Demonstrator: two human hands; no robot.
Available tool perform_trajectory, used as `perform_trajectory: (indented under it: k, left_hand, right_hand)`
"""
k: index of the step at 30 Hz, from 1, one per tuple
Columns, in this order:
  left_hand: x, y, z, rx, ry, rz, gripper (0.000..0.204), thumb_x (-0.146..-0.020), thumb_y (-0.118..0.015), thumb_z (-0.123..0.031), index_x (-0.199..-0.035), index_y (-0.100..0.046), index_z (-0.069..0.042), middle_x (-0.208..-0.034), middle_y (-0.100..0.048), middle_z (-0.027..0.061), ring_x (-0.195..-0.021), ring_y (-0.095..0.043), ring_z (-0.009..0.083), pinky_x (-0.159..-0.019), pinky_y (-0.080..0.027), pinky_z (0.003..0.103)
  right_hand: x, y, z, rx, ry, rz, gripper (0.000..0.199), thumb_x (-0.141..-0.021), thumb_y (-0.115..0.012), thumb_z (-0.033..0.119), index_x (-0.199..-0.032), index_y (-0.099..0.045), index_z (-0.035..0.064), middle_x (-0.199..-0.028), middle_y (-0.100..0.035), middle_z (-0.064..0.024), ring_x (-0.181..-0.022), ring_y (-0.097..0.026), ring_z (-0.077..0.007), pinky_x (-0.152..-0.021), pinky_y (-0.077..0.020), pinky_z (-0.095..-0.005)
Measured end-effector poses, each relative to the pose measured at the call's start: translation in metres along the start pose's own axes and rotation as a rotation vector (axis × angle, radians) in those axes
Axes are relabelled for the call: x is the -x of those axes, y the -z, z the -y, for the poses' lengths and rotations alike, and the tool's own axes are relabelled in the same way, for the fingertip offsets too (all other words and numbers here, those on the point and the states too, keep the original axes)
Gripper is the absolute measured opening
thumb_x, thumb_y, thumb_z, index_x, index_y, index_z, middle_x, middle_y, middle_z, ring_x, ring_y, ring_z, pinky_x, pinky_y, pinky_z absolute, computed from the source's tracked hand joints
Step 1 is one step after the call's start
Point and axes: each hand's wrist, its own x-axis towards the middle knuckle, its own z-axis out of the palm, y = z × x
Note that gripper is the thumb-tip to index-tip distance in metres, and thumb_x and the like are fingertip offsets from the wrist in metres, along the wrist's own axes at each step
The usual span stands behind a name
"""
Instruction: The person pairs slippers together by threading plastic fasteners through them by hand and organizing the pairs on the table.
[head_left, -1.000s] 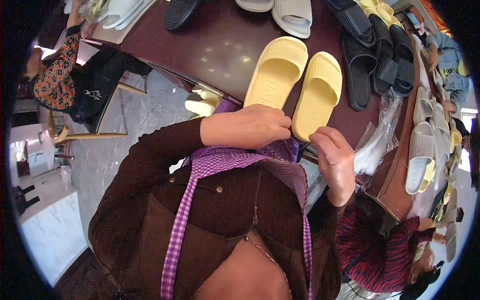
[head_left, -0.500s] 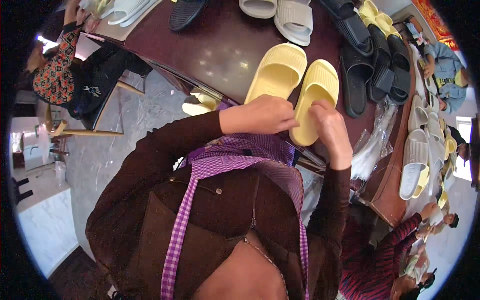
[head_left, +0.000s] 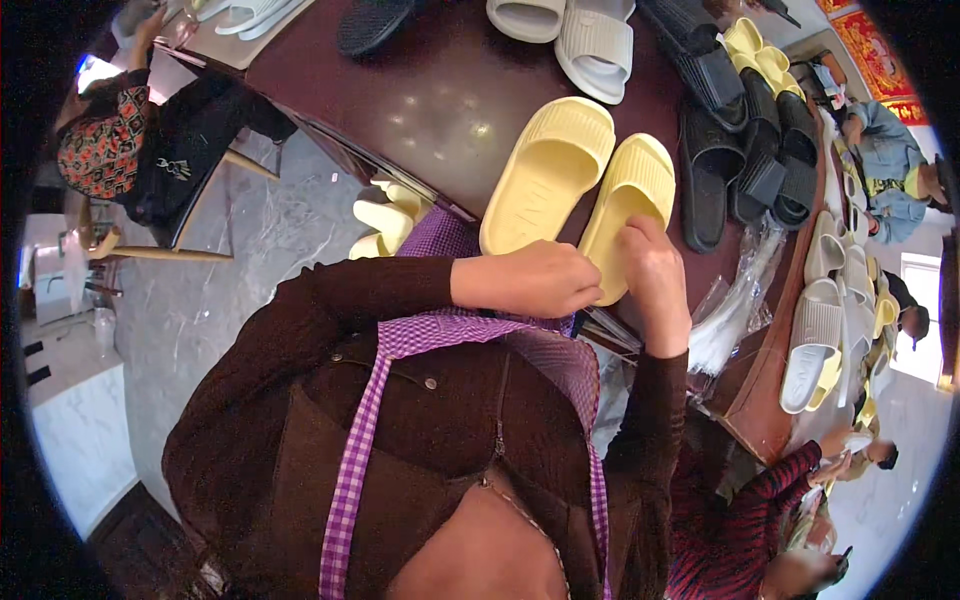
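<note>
Two yellow slide slippers lie side by side at the near edge of a dark red table (head_left: 400,100), soles down and toes pointing away. The left yellow slipper (head_left: 545,185) has raised lettering on its footbed. My left hand (head_left: 530,280) is closed in front of its heel, fingertips at the left edge of the right yellow slipper (head_left: 640,175). Bent over that slipper's right side is my right hand (head_left: 655,275), fingers curled together by the footbed. My fingers hide parts of its heel end, so the exact grip is hard to see.
Black slippers (head_left: 712,165) and clear plastic wrapping (head_left: 735,300) lie to the right. Grey slippers (head_left: 595,50) stand at the back, and more pale pairs (head_left: 812,335) line the far right. Yellow slippers (head_left: 388,215) sit below the table's left edge. Co-workers are on both sides.
Both hands have shifted slightly nearer along the right slipper, toward its heel end. The whole view has also shifted a little. Both slippers still lie side by side.
</note>
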Motion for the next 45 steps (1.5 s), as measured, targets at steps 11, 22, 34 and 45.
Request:
perform_trajectory:
  k: [11,22,34,45]
  left_hand:
    - [-0.039,0.006,0.019,-0.263,-0.035,-0.119,0.028,-0.081,-0.054,-0.022,-0.062,-0.060,-0.002,-0.061,-0.060,0.0167,-0.060,-0.062,0.0331,-0.054,-0.049,0.043]
    - [-0.056,0.002,0.027,-0.318,0.060,-0.148,0.030,-0.083,-0.055,-0.021,-0.061,-0.061,-0.001,-0.064,-0.060,0.0183,-0.060,-0.061,0.0335,-0.054,-0.048,0.044]
    - [-0.053,-0.003,0.026,-0.274,-0.191,-0.192,0.015,-0.076,-0.059,-0.013,-0.068,-0.063,0.000,-0.062,-0.061,0.0159,-0.060,-0.063,0.0312,-0.053,-0.050,0.041]
    - [-0.042,0.011,0.010,-0.232,-0.214,-0.104,0.022,-0.076,-0.061,-0.020,-0.065,-0.063,-0.002,-0.064,-0.060,0.0140,-0.061,-0.062,0.0315,-0.056,-0.050,0.040]
  right_hand:
    - [-0.010,-0.006,-0.012,0.033,-0.077,0.053,0.027,-0.073,-0.051,-0.004,-0.097,-0.061,0.0021,-0.097,-0.059,-0.0160,-0.083,-0.061,-0.0348,-0.069,-0.0502,-0.0389]
    - [-0.033,0.006,-0.083,-0.392,-0.680,-0.200,0.024,-0.087,-0.057,0.020,-0.100,-0.064,0.0011,-0.074,-0.063,-0.0044,-0.066,-0.063,-0.0146,-0.058,-0.0480,-0.0243]
    - [-0.082,-0.041,-0.139,-0.073,-0.533,-0.090,0.027,-0.077,-0.059,0.026,-0.087,-0.068,0.0029,-0.081,-0.065,-0.0206,-0.078,-0.063,-0.0348,-0.071,-0.0484,-0.0400]
    - [-0.079,-0.028,-0.123,-0.014,-0.481,-0.151,0.020,-0.078,-0.059,0.019,-0.087,-0.066,0.0031,-0.082,-0.065,-0.0192,-0.078,-0.062,-0.0353,-0.071,-0.0482,-0.0405]
